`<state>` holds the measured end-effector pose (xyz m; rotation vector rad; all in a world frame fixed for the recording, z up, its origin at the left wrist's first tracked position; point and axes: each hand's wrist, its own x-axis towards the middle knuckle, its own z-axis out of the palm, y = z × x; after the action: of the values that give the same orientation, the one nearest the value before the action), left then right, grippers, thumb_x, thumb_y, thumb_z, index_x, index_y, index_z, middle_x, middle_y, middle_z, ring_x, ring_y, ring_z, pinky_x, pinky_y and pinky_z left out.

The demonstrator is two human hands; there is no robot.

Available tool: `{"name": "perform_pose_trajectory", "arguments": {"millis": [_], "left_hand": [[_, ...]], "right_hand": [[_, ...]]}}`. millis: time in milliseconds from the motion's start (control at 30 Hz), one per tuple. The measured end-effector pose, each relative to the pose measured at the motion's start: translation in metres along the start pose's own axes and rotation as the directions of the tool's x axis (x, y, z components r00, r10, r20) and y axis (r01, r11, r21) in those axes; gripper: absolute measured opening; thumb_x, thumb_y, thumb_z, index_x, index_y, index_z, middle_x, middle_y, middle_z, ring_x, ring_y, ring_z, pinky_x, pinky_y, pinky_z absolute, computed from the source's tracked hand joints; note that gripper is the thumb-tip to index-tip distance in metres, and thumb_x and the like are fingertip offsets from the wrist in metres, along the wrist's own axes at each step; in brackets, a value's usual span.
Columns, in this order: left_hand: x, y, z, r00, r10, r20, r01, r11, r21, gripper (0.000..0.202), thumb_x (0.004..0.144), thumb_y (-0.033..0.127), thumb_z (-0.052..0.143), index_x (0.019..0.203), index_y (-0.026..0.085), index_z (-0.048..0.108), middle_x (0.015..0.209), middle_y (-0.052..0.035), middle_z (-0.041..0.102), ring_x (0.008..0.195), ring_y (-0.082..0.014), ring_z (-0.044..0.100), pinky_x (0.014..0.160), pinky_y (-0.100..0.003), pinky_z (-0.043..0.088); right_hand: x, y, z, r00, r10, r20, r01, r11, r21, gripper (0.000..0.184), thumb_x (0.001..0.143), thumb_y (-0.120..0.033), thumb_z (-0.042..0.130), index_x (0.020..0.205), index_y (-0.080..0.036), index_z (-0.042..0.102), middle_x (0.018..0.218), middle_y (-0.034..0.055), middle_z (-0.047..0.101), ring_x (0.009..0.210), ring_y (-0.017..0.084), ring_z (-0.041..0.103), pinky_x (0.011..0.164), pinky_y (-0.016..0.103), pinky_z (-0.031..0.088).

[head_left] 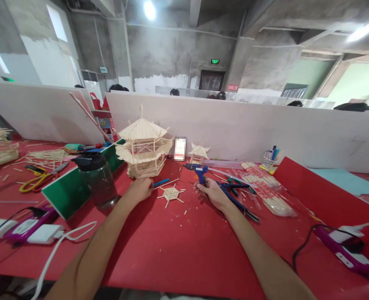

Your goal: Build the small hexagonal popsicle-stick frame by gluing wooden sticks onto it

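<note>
My left hand (140,189) is curled, pinching the end of a thin wooden stick (167,183) that lies on the red table (178,241). Just right of it rests a small hexagonal stick frame (170,194). Behind that hand stands a two-tier pagoda model made of sticks (143,148). My right hand (212,192) is wrapped round the handle of a blue glue gun (197,168), whose nozzle points left. A tiny stick roof piece (199,151) sits behind the gun.
A dark water bottle (97,179) and a green board (75,187) stand left. Yellow scissors (39,179), pliers (234,185), packs of sticks (267,189), chargers and cables (37,233) lie around. White partition (250,129) behind. Red board (325,196) right.
</note>
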<state>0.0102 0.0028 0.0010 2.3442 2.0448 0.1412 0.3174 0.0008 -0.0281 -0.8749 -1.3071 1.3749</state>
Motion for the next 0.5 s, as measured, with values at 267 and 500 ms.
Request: {"name": "perform_pose_trajectory", "arguments": {"millis": [267, 500], "left_hand": [[0.004, 0.0, 0.01, 0.999, 0.027, -0.039, -0.027, 1.0, 0.009, 0.013, 0.082, 0.024, 0.055, 0.081, 0.019, 0.068, 0.094, -0.0138, 0.071, 0.09, -0.0287, 0.066, 0.069, -0.033, 0.048], [0.003, -0.003, 0.011, 0.991, 0.095, -0.089, -0.098, 0.995, -0.031, 0.013, 0.086, 0.024, 0.053, 0.083, 0.019, 0.064, 0.094, -0.0125, 0.069, 0.088, -0.0261, 0.065, 0.071, -0.032, 0.047]], "right_hand": [[0.003, 0.006, 0.002, 0.998, 0.062, -0.03, -0.058, 0.992, 0.115, 0.045, 0.057, -0.046, 0.085, 0.083, -0.018, 0.059, 0.077, 0.0012, 0.064, 0.065, 0.012, 0.056, 0.061, 0.025, 0.048], [0.004, 0.008, 0.008, 0.988, 0.015, -0.151, 0.004, 0.992, 0.126, 0.04, 0.061, -0.046, 0.077, 0.078, -0.02, 0.051, 0.07, -0.0026, 0.054, 0.056, 0.009, 0.046, 0.044, 0.019, 0.034]]}}
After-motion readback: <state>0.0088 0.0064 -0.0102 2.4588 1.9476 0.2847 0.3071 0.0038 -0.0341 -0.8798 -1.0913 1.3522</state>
